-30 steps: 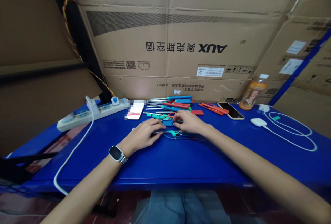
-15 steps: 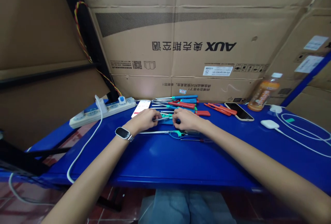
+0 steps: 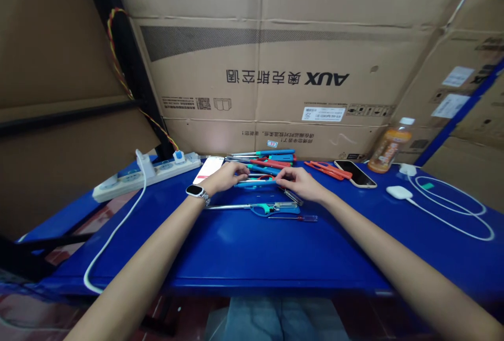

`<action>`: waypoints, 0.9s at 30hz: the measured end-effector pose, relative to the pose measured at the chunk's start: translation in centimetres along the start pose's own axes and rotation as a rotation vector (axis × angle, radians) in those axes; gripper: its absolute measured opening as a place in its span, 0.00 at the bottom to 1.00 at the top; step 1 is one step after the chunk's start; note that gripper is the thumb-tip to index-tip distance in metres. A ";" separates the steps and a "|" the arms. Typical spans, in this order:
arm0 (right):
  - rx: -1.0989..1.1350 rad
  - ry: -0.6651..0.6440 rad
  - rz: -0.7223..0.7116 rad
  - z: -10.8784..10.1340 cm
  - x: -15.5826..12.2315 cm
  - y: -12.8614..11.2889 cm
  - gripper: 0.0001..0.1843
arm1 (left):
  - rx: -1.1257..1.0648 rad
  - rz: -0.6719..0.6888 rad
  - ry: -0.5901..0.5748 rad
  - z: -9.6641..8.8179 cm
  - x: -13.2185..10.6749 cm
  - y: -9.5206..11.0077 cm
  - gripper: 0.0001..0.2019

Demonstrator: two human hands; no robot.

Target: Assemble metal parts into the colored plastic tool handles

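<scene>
My left hand (image 3: 226,177), with a watch (image 3: 194,190) on its wrist, curls its fingers near the left end of a long-necked lighter (image 3: 258,183). What lies in its pinch, if anything, I cannot make out. My right hand (image 3: 300,183) pinches the right end of that lighter with thumb and forefinger. A slim metallic piece (image 3: 293,196) shows beneath the right palm. Closer to me lies another lighter (image 3: 265,208) with a green trigger and blue handle. Just in front of it is a small screwdriver (image 3: 309,218). Several more lighters (image 3: 275,153), blue and red, lie behind my hands.
A white phone (image 3: 208,169) and power strip (image 3: 145,177) are to the left. Orange-red handled pieces (image 3: 328,169), a dark phone (image 3: 356,174), a drink bottle (image 3: 391,146) and a white charging case (image 3: 399,193) with its cable are to the right. Cardboard (image 3: 197,68) stands behind.
My hands have moved apart, uncovering more of the lighter between them. The camera view has shifted slightly. The small screwdriver now shows more fully.
</scene>
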State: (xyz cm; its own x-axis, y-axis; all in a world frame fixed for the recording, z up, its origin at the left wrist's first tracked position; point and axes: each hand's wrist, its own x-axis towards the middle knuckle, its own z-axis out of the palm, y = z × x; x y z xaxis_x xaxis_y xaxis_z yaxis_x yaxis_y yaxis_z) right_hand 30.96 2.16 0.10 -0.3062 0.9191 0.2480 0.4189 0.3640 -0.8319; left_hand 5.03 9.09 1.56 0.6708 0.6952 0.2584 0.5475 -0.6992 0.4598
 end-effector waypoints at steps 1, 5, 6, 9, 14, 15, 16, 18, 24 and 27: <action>0.034 0.009 0.013 0.0 0.1 0.4 0.17 | 0.016 0.019 0.058 0.1 -0.3 0.3 0.13; 0.139 0.054 0.057 0.5 0.5 1.6 0.21 | 0.174 0.159 0.172 0.5 -1.5 1.9 0.18; 0.164 0.067 0.060 0.6 0.6 1.7 0.22 | 0.244 0.194 0.157 0.7 -1.7 2.3 0.18; 0.225 0.100 0.063 0.9 0.6 1.5 0.22 | 0.454 0.267 0.111 1.2 -1.9 3.2 0.19; 0.300 0.112 0.099 0.8 0.6 1.0 0.23 | 0.624 0.318 0.151 1.6 -1.7 3.6 0.18; 0.311 0.126 0.099 0.7 0.6 1.0 0.23 | 0.621 0.320 0.157 1.5 -1.8 3.6 0.17; 0.310 0.142 0.092 0.6 0.6 0.9 0.22 | 0.605 0.313 0.164 1.4 -2.0 3.6 0.17; 0.261 0.181 0.047 0.3 0.4 0.8 0.20 | 0.543 0.271 0.186 0.9 -2.4 3.6 0.19; -0.066 0.290 -0.217 0.4 -1.8 -1.1 0.16 | 0.276 0.195 0.181 0.3 -3.1 3.8 0.22; -0.253 0.236 -0.337 0.7 -3.1 -2.0 0.20 | 0.150 0.197 0.128 0.8 -3.2 4.5 0.21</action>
State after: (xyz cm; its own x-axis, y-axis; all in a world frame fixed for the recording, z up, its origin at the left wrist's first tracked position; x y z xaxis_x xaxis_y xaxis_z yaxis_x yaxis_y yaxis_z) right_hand 30.49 -1.54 0.68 -0.2707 0.7419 0.6135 0.5329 0.6462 -0.5463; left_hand 5.77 3.59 2.17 0.7086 0.5518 0.4399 0.4867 -0.8335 0.2616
